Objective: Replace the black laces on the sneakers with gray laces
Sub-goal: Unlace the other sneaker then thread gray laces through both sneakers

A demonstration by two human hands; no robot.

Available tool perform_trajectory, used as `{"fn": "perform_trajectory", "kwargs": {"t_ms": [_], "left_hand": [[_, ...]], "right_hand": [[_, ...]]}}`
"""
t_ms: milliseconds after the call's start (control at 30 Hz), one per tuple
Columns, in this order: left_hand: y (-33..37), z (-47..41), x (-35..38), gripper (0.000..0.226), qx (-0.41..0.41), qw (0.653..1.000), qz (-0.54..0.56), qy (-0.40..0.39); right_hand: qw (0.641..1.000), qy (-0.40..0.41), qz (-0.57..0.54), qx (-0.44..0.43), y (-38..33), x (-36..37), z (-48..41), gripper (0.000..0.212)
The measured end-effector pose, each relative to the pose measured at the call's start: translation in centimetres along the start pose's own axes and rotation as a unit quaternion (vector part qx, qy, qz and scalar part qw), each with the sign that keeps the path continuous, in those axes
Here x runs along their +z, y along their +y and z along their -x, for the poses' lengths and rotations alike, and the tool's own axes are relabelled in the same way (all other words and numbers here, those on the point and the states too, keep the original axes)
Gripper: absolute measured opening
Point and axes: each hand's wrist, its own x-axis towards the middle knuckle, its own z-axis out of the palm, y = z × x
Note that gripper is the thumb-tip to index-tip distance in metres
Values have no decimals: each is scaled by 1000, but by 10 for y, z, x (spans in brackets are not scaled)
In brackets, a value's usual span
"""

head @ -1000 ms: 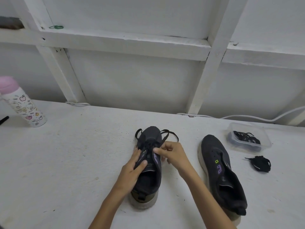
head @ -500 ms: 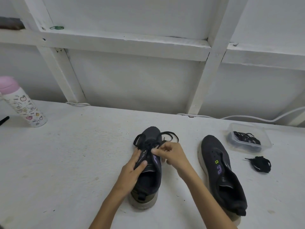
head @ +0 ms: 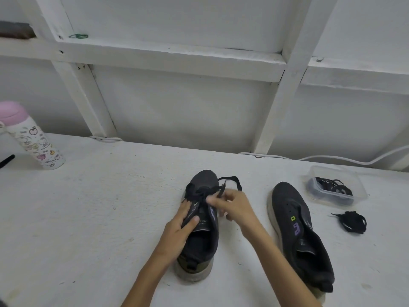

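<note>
Nearest the viewer on the white worktop [head: 88, 218], the left sneaker [head: 199, 247] stands with its toe pointing away. The left hand [head: 177, 229] holds its upper, thumb on the tongue and fingers along the outer side. The right hand [head: 234, 209], slightly blurred, has its grip closed on the black lace [head: 230, 179] at the eyelets; a loop of that lace lies beside the toe. To the right, apart, lies the second sneaker [head: 296, 229], its eyelets unlaced. Right of it lies a loose black lace bundle [head: 352, 221]. Beyond that, a clear container [head: 358, 189] holds dark laces [head: 332, 187]. Far left stands a pink-capped bottle [head: 33, 140].
</note>
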Motion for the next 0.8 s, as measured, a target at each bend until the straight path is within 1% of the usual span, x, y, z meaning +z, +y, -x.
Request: {"fn": "perform_trajectory", "kwargs": {"t_ms": [33, 100, 167, 200, 267, 333, 400, 433, 500, 533, 567, 600, 667, 733, 800], "left_hand": [[0, 0, 0, 56, 0, 1000, -2, -2], [0, 0, -1, 57, -4, 1000, 0, 1], [-1, 0, -2, 58, -8, 1000, 1, 4], [-1, 0, -2, 58, -9, 1000, 1, 2], [-1, 0, -1, 58, -10, 1000, 3, -1], [-2, 0, -1, 59, -11, 1000, 3, -3], [-2, -1, 0, 59, -11, 1000, 1, -2], [-2, -1, 0, 59, -11, 1000, 0, -1], [-2, -2, 0, 59, -10, 1000, -6, -1], [-2, -2, 0, 59, -9, 1000, -9, -1], [-2, -2, 0, 59, -10, 1000, -9, -1], [-2, -2, 0, 59, -12, 1000, -7, 0], [-2, -1, -1, 59, -14, 1000, 1, 0], [-2, 0, -1, 60, -15, 1000, 6, -3], [-2, -1, -1, 60, -16, 1000, 10, -5]], "right_hand": [[1000, -17, 1, -10, 3, 4, 2, 24], [999, -3, 9, -37, 2, 3, -2, 27], [996, 66, 0, -54, -6, -6, -10, 31], [992, 110, -23, -57, -11, -12, -15, 31], [977, 185, -90, -65, -20, -25, -21, 26], [966, 214, -128, -66, -24, -30, -22, 21], [975, 186, -115, -46, -19, -26, -19, 22], [984, 151, -93, -32, -14, -21, -16, 23], [998, 55, -39, -6, -2, -8, -5, 19], [1000, 14, -24, 0, 2, -2, -1, 15], [1000, -8, -18, -2, 5, 2, 2, 12], [1000, -10, -14, -14, 7, 2, 2, 12], [999, 20, -7, -40, 3, -2, -3, 17], [994, 90, -16, -51, -6, -10, -11, 21], [981, 170, -73, -56, -14, -22, -20, 23]]}}
